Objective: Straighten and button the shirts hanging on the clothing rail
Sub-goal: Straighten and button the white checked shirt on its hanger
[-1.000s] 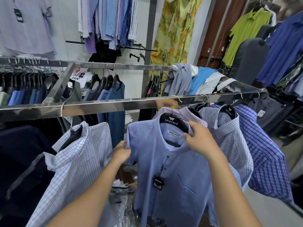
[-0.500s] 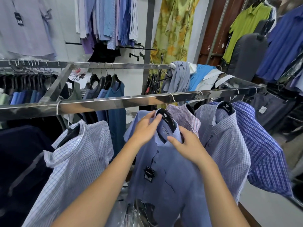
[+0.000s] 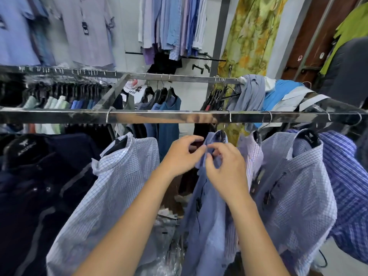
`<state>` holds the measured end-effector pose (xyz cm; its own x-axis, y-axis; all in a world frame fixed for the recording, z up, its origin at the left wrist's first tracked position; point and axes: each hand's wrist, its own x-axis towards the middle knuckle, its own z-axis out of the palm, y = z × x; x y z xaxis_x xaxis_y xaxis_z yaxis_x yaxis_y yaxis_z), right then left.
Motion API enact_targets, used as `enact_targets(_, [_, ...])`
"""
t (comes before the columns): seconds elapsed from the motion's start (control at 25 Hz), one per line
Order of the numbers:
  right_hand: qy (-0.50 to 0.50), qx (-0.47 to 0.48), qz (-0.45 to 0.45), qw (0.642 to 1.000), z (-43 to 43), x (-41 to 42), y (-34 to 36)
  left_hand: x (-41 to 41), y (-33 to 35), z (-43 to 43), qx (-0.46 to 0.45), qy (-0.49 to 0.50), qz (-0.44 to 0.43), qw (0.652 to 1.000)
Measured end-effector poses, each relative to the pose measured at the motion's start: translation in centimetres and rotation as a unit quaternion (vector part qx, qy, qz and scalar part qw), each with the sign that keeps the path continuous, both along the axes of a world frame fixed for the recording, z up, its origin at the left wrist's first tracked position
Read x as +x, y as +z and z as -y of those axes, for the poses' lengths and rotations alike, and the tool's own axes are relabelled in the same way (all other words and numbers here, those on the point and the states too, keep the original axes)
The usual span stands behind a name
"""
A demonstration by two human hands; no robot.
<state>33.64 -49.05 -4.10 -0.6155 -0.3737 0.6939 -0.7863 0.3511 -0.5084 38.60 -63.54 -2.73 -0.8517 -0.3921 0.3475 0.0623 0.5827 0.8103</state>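
Both hands at the collar of a plain light-blue shirt (image 3: 207, 212) under the shiny metal rail (image 3: 159, 116), left hand (image 3: 182, 156) fingers pinching the collar edge, right hand (image 3: 225, 166) fingers pinched on the placket

A clothing rail (image 3: 159, 116) crosses the frame from left to right at mid-height. Under it, shirts hang side by side: a dark shirt (image 3: 39, 186) at far left, a checked shirt (image 3: 111, 192) right of it, a plain shirt (image 3: 207, 216) in the centre, another checked shirt (image 3: 294, 196) further right, and a striped shirt (image 3: 346, 186) at the right edge. The left hand (image 3: 182, 156) and right hand (image 3: 227, 170) meet at the plain shirt's collar, just below the rail. A second rail (image 3: 139, 75) runs behind, higher in the frame.
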Motion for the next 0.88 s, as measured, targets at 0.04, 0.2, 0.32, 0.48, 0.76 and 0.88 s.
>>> enact_targets(0.04, [0.026, 0.002, -0.001, 1.000, 0.6, 0.6, 0.0, 1.3, 0.2, 0.1, -0.002, 0.021, -0.014, 1.000])
enact_targets(0.2, [0.115, 0.020, 0.029, 0.993, 3.3, 3.3, 0.0, 7.1, 0.0, 1.6, -0.035, 0.120, -0.045, 0.991])
enact_targets(0.32, [0.148, 0.049, 0.075, 0.985, 5.9, 5.6, -0.6, 12.5, 0.2, 3.6, -0.076, 0.218, -0.076, 0.970])
enact_targets(0.48, [0.189, 0.063, 0.173, 0.964, 8.9, 8.9, -0.5, 18.2, 0.3, 7.1, -0.107, 0.294, -0.022, 0.950])
enact_targets(0.76, [0.204, 0.031, 0.408, 0.889, 14.1, 13.0, -0.6, 21.1, -2.3, 11.3, -0.154, 0.191, 0.084, 0.966])
enact_targets(0.88, [0.193, -0.013, 0.471, 0.860, 15.2, 13.6, -0.4, 21.3, -2.6, 11.6, -0.169, 0.141, 0.045, 0.974])
